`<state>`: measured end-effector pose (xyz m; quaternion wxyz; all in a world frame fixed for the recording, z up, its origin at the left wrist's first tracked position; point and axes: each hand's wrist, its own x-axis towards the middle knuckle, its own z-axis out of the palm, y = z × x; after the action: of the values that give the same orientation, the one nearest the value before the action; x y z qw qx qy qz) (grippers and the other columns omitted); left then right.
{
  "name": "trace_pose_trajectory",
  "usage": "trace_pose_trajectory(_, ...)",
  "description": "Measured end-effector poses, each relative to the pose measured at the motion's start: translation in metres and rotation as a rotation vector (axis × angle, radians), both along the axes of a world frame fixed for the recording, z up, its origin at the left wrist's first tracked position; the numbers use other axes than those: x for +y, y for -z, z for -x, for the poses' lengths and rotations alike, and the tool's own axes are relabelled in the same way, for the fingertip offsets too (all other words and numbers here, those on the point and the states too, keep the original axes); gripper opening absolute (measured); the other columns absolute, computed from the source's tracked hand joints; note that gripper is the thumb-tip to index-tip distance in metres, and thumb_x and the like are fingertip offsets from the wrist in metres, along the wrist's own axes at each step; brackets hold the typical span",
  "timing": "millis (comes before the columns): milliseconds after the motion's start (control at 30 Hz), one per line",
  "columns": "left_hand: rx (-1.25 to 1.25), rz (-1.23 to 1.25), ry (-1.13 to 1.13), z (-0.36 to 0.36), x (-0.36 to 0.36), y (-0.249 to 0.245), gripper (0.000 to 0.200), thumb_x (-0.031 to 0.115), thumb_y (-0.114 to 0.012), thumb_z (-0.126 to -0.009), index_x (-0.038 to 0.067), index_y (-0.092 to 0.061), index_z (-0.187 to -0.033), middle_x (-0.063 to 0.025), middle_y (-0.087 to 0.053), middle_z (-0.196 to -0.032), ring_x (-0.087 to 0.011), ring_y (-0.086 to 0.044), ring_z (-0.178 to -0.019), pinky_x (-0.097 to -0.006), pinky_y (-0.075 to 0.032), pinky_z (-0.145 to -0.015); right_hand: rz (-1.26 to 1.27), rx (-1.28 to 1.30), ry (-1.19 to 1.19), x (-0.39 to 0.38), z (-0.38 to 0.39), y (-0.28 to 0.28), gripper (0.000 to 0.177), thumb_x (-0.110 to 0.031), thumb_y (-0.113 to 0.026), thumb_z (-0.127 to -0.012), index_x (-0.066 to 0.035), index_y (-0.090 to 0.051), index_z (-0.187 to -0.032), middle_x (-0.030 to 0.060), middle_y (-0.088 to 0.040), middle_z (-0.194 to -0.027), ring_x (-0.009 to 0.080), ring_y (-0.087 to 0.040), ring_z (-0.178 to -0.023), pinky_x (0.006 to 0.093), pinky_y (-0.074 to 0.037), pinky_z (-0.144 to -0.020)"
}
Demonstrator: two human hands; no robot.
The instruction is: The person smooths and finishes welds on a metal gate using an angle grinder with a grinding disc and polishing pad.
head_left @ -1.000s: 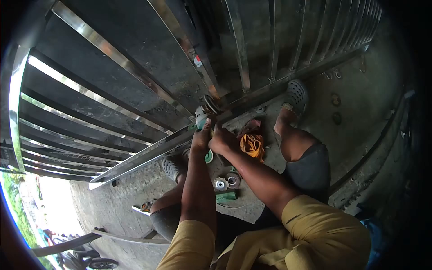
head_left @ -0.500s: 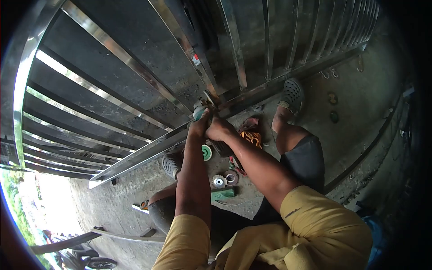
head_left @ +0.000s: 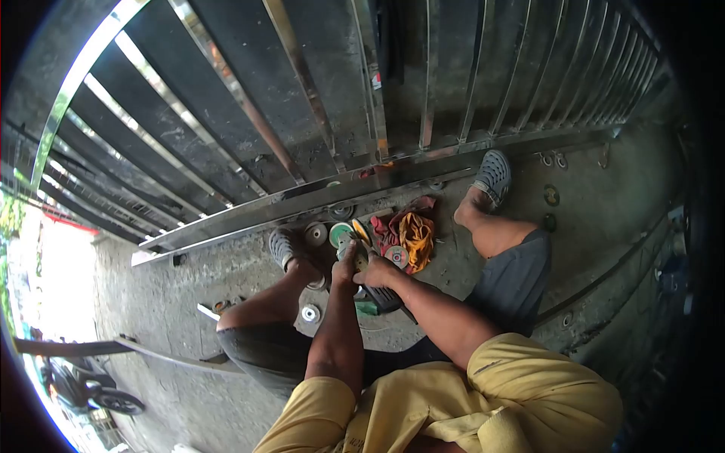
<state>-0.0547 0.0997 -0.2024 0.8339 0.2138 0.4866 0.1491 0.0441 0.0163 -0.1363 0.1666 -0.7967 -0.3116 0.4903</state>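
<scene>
Both of my hands are on an angle grinder [head_left: 384, 299], whose dark body slants down to the right between my knees. My left hand [head_left: 344, 269] is wrapped round its front end, near the grinder's head. Farther back, my right hand [head_left: 377, 272] grips the body. Just past my left fingers is a green disc [head_left: 339, 233], with a yellow-edged disc [head_left: 361, 229] beside it. Right of the hands lie an orange cloth [head_left: 418, 240] and a red cloth [head_left: 383, 228], and a round disc [head_left: 396, 257] rests against them.
A shiny metal gate [head_left: 264, 202] with upright bars stretches across in front of me. On the concrete floor lie a silver disc [head_left: 310, 312], a grey disc [head_left: 316, 233] and a green object [head_left: 368, 308]. My sandalled feet flank the work area. A motorcycle [head_left: 94, 389] stands at lower left.
The grinder has come back from the gate's bottom rail towards my body, both hands still on it. My view has shifted, uncovering the cloths and discs on the floor.
</scene>
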Motion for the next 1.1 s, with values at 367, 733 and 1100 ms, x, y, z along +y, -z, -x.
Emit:
trace_pose_trajectory(367, 0.284, -0.592, 0.287, 0.014, -0.014, -0.041, 0.068, 0.051, -0.072, -0.086, -0.009, -0.064, -0.116, -0.0138, -0.069, -0.096, -0.0198, -0.069, -0.082, -0.0316, -0.054, -0.071, -0.212, 0.088, -0.018, -0.028, -0.001, -0.017, 0.082, -0.039, -0.076, -0.066, 0.011, -0.053, -0.125, 0.0283, -0.067, -0.111, 0.0346, -0.066, -0.108, 0.0366, -0.052, -0.09)
trace_pose_trajectory(733, 0.707, 0.099, -0.029, 0.058, 0.013, 0.026, 0.088, 0.078, -0.042, -0.087, 0.008, -0.054, -0.137, -0.025, -0.063, -0.12, -0.0371, -0.062, -0.109, -0.0513, -0.047, -0.088, 0.154, 0.091, -0.362, -0.049, 0.001, 0.017, 0.089, -0.043, -0.079, -0.065, 0.01, -0.049, -0.131, 0.0255, -0.067, -0.111, 0.0327, -0.068, -0.1, 0.039, -0.053, -0.087)
trace_pose_trajectory(1100, 0.683, 0.047, 0.126, 0.1, 0.01, 0.182, 0.083, 0.064, -0.042, -0.096, -0.003, -0.042, -0.146, -0.0244, -0.043, -0.149, -0.0355, -0.045, -0.134, -0.0442, -0.037, -0.108, 0.495, 0.223, -0.696, -0.056, 0.044, 0.031, 0.086, -0.041, -0.082, -0.065, 0.004, -0.052, -0.132, 0.0205, -0.069, -0.112, 0.0303, -0.069, -0.101, 0.0387, -0.053, -0.087)
